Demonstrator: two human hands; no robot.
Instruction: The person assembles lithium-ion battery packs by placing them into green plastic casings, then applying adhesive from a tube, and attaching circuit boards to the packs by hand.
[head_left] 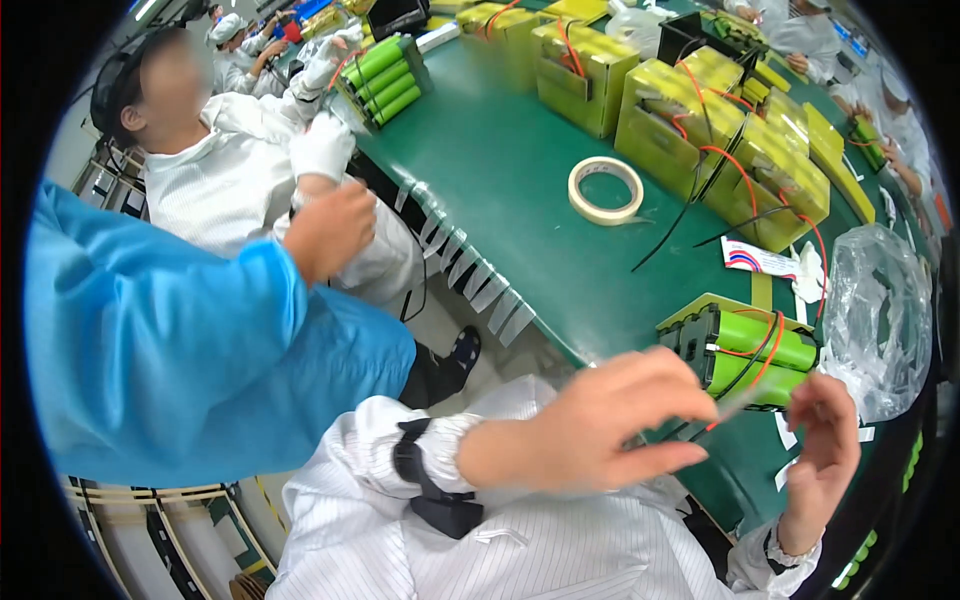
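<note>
A green-celled battery pack (757, 350) with a black end holder lies at the table's near right, with red and black wires across it. Over its near left corner reaches my left hand (600, 420), thumb and index finger apart. A blurred, pale translucent strip (738, 402) stretches from beside those fingertips toward the pack; whether the fingertips touch it I cannot tell. Close to the pack's right end is my right hand (825, 455), fingers loosely curled and apart, with nothing visible in them.
On the green table (470, 150) lie a masking tape roll (605, 190), a white tube (760, 257) and a clear plastic bag (878, 320). Yellow-wrapped packs (680, 120) stand behind. Tape strips (470, 265) hang from the left edge. A blue-sleeved person (180, 340) stands close at left.
</note>
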